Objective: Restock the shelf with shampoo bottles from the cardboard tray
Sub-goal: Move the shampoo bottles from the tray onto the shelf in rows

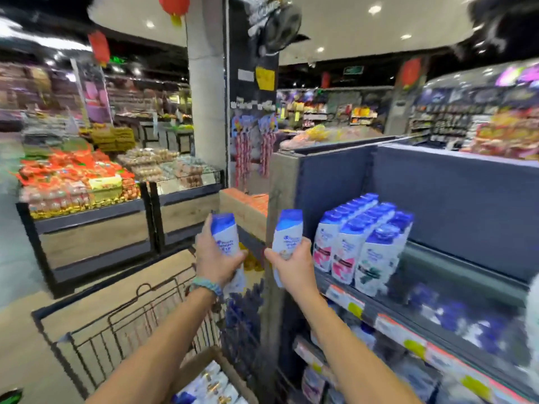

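Note:
My left hand (214,259) grips a white shampoo bottle with a blue cap (223,234), held upright left of the shelf's end panel. My right hand (293,265) grips a second, similar bottle (287,231) just in front of that panel. On the top shelf (455,275) stand three rows of white, blue-capped shampoo bottles (361,243), right of my right hand. The cardboard tray (204,371) sits at the bottom between my forearms, with more bottles lying inside it.
A wire cart (122,322) holds the tray. The shelf's grey end panel (280,199) stands between my hands. Lower shelves (408,345) carry blurred blue and white bottles and price tags. Produce and snack bins (87,199) fill the left side around a concrete pillar (207,97).

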`<state>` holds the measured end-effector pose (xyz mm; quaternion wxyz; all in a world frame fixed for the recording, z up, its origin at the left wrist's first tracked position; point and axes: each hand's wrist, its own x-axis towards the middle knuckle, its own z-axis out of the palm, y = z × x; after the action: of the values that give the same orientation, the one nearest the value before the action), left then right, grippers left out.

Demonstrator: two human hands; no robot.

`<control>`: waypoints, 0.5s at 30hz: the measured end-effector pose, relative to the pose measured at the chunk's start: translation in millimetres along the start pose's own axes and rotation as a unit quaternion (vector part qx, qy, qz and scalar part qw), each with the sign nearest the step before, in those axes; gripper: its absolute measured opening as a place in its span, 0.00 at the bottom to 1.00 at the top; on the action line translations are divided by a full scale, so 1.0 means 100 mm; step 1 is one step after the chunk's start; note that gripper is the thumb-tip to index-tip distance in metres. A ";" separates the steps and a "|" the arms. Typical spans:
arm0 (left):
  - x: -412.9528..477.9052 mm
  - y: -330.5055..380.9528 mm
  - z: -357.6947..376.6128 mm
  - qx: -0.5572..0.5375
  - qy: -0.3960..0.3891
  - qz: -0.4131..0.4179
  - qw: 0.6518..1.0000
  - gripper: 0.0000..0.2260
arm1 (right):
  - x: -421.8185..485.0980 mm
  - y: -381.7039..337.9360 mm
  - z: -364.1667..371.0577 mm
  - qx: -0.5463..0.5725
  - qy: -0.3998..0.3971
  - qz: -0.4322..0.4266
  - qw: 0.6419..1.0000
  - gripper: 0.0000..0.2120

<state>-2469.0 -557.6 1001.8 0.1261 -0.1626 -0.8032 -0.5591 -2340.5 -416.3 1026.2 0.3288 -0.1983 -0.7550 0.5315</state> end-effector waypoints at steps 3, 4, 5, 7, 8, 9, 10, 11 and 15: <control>-0.30 0.77 0.32 -0.045 -0.039 0.085 0.995 0.45 | -0.03 -0.01 -0.55 -0.012 0.065 -0.012 0.998 0.26; -0.39 0.98 0.44 -0.071 -0.055 0.111 0.990 0.46 | -0.05 -0.05 -0.74 -0.020 0.079 -0.012 0.997 0.25; -0.46 1.15 0.57 -0.101 -0.073 0.134 0.983 0.48 | -0.07 -0.08 -0.94 -0.026 0.094 -0.013 0.995 0.24; -0.63 1.46 0.84 -0.148 -0.109 0.164 0.969 0.49 | -0.09 -0.11 -1.32 -0.024 0.135 -0.027 0.990 0.24; -0.72 1.61 0.97 -0.167 -0.125 0.172 0.963 0.50 | -0.10 -0.10 -1.51 -0.026 0.161 -0.034 0.986 0.24; -0.84 1.77 1.10 -0.195 -0.143 0.176 0.954 0.50 | -0.12 -0.08 -1.71 -0.034 0.186 -0.039 0.981 0.24; -0.93 1.91 1.23 -0.218 -0.159 0.180 0.946 0.50 | -0.15 -0.07 -1.90 -0.045 0.206 -0.037 0.977 0.24; -1.04 2.04 1.36 -0.233 -0.175 0.183 0.939 0.49 | -0.17 -0.06 -2.10 -0.052 0.221 -0.036 0.973 0.24; -1.37 2.59 1.82 -0.237 -0.216 0.204 0.925 0.46 | -0.25 -0.06 -2.78 -0.050 0.267 -0.038 0.962 0.25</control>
<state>-2242.8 -320.2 1108.9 0.0191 -0.4645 -0.6049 -0.6465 -2126.1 -247.4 1085.9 0.5281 -0.3203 -0.6723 0.4081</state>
